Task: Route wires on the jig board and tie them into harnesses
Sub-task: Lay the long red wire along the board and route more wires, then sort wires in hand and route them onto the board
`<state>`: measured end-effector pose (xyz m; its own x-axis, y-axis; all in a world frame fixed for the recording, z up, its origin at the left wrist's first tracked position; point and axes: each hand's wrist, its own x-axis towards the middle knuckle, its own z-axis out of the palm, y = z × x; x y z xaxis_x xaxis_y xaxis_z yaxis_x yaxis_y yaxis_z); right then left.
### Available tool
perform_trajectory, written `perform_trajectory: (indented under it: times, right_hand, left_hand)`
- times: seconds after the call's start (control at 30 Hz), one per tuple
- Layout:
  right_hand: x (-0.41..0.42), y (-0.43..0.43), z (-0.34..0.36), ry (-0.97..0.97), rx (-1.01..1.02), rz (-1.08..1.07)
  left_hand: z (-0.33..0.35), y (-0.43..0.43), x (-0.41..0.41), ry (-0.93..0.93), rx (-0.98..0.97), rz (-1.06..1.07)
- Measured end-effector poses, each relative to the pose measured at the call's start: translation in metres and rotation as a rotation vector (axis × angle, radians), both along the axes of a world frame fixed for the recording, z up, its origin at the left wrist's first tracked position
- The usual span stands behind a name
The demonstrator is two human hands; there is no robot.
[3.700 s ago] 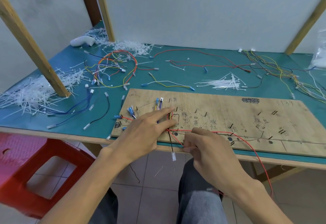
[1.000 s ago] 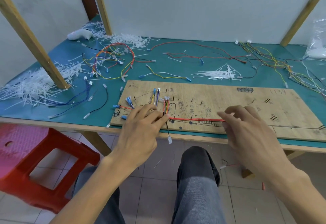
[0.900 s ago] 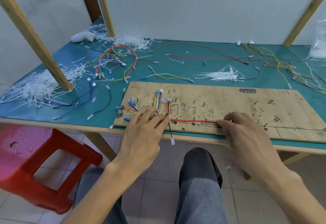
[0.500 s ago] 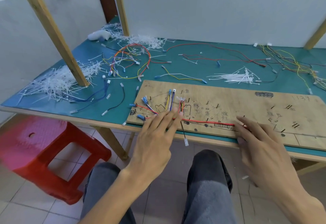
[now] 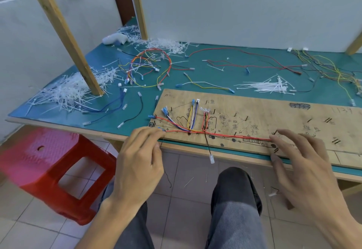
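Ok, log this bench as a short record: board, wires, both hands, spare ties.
jig board: lying flat at table's near edge
red wires: run along board's near edge
black wire: hangs off the edge
left hand: fingertips at wires' left end
right hand: fingers spread, at right end
cable ties: loose pile behind board
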<state>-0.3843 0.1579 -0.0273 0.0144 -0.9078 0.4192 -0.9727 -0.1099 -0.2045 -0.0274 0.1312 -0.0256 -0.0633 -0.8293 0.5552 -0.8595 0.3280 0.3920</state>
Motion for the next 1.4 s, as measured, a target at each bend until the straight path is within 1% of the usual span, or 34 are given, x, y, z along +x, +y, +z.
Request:
perform_trajectory:
  times: [0.23,0.37,0.5,0.7,0.77,0.83,0.9,0.97,1.1,1.2,1.27,1.4]
  right_hand:
    - [-0.008,0.001,-0.002,-0.069,-0.144,-0.008]
    - [-0.006,0.007,0.006,-0.114,-0.184,-0.004]
    - [-0.005,0.010,0.011,-0.167,-0.240,-0.025]
    - [-0.018,0.004,0.020,-0.235,-0.234,-0.062]
    - [-0.020,0.001,0.028,-0.317,-0.221,-0.050]
    - [-0.023,-0.004,0.039,-0.455,-0.172,-0.059]
    - [-0.028,-0.015,0.051,-0.583,-0.115,-0.068]
    - [-0.033,-0.029,0.061,-0.629,-0.083,-0.079]
    - [-0.042,-0.061,0.070,-0.655,0.009,-0.112]
    - [-0.054,-0.087,0.070,-0.663,0.060,-0.143]
    - [-0.066,-0.103,0.070,-0.674,0.088,-0.173]
    - [-0.103,-0.133,0.067,-0.708,0.121,-0.242]
  left_hand:
    - [0.001,-0.005,0.010,-0.050,0.065,-0.048]
    - [-0.001,-0.003,0.014,-0.026,0.029,-0.053]
    - [-0.001,-0.003,0.022,0.074,-0.030,-0.006]
    - [0.012,-0.019,0.019,0.038,-0.017,-0.094]
    - [0.022,-0.027,0.014,0.050,-0.028,-0.124]
    - [0.034,-0.037,0.004,0.042,-0.032,-0.177]
    - [0.049,-0.049,-0.014,0.007,-0.021,-0.253]
    - [0.066,-0.064,-0.038,-0.060,0.033,-0.334]
    - [0.088,-0.099,-0.098,-0.203,0.173,-0.447]
    - [0.090,-0.125,-0.143,-0.373,0.306,-0.519]
    - [0.086,-0.141,-0.166,-0.474,0.409,-0.531]
    - [0.074,-0.167,-0.195,-0.575,0.582,-0.517]
